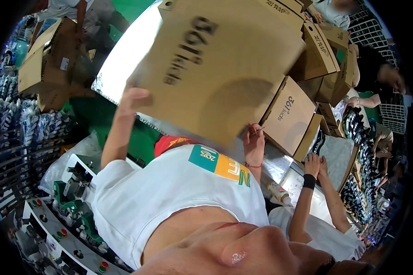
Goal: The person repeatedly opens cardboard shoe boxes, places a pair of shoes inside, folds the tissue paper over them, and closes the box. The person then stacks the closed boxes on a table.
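Observation:
A large brown cardboard shoe box (pixel 215 68) with dark print is held up before me, tilted and slightly blurred. My left hand (pixel 135 98) grips its left edge, the thumb lying on the near face. Close to the box's lower right corner is my right hand (pixel 253 142), its fingers curled and pinched together. What sits between those fingertips, if anything, is too small to make out. To the right of that hand stands another printed carton (pixel 289 112), its side facing me.
More cartons (pixel 319 50) are piled at the far right. A co-worker's hands (pixel 315 164) rest by an open box at right. A bright white tabletop (pixel 126 55) lies behind my box. At left are a brown carton (pixel 43 62), plastic-wrapped goods (pixel 27 119) and a machine with buttons (pixel 62 233).

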`<state>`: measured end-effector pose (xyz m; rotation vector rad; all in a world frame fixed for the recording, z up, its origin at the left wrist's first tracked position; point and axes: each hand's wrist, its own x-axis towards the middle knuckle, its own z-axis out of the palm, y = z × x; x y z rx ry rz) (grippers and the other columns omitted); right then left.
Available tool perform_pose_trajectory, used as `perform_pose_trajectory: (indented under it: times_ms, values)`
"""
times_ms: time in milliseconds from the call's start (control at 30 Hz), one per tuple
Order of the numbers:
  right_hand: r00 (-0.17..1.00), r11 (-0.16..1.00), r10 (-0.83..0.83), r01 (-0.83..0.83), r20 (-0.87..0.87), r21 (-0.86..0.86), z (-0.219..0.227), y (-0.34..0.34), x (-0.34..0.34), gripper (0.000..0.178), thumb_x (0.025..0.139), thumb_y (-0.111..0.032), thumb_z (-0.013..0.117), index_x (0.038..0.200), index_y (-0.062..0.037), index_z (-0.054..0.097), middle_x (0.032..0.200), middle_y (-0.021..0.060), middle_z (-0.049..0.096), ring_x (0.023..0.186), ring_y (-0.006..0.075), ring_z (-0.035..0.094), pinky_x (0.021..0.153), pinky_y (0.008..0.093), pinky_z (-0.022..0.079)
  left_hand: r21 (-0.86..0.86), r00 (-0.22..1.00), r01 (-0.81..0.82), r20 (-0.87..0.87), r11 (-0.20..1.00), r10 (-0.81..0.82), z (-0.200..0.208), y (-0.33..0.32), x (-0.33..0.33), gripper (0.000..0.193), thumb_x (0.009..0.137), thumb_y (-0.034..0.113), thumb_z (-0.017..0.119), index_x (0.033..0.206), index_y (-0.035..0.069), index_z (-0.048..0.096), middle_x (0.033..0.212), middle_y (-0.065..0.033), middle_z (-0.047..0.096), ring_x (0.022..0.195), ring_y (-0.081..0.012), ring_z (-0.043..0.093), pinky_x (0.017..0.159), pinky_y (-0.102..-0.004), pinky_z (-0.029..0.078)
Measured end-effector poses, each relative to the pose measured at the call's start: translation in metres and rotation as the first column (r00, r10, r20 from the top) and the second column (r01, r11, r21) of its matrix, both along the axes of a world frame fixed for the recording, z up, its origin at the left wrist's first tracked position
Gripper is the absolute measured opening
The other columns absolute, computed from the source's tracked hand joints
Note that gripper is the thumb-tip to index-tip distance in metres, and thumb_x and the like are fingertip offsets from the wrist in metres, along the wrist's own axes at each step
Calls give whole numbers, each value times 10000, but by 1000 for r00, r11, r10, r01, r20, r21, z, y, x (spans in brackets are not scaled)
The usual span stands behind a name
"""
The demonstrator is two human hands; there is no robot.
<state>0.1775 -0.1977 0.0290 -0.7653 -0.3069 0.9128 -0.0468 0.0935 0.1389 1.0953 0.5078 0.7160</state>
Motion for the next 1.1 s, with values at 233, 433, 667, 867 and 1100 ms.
perform_pose_trajectory:
  times_ms: [233,433,667,867,1100]
  values:
    - [994,980,94,-82,56,-183,0,18,-4,267,911,-213,467,1078,-5,475,1077,73,523,616,53,347,578,180,303,506,944,-235,-86,830,319,65,88,-116,755,619,92,578,1328,-17,343,1315,-132,426,1175,-210,456,974,-300,358]
    - [977,953,194,-167,87,-252,-24,25,-15,223,926,-182,432,1079,-25,472,1036,48,536,606,39,353,561,167,292,504,893,-166,-288,848,346,54,149,-147,669,678,58,552,1322,16,379,1327,-106,423,1174,-183,455,952,-283,375]
    - [984,929,174,-149,45,-339,-24,24,-23,221,914,-157,453,1084,-19,488,990,46,553,586,28,348,526,158,284,355,837,-36,-500,934,222,-37,253,-177,562,768,200,536,1297,43,432,1337,-51,417,1232,-183,373,1009,-288,263]
    - [1000,858,28,-26,-5,-513,-45,9,-19,195,897,-156,505,1023,-17,559,894,64,597,493,11,326,445,159,258,322,481,-124,-808,939,341,-183,267,-185,483,834,342,604,1236,90,517,1069,-3,573,738,-36,431,657,-175,368]
    - [910,624,-415,288,5,-726,-97,-4,-6,340,850,-350,576,884,-13,558,754,98,600,397,36,314,366,200,225,629,514,118,-701,768,495,-203,247,-182,646,741,329,704,1276,69,454,1268,-125,451,1185,-252,418,965,-365,353]
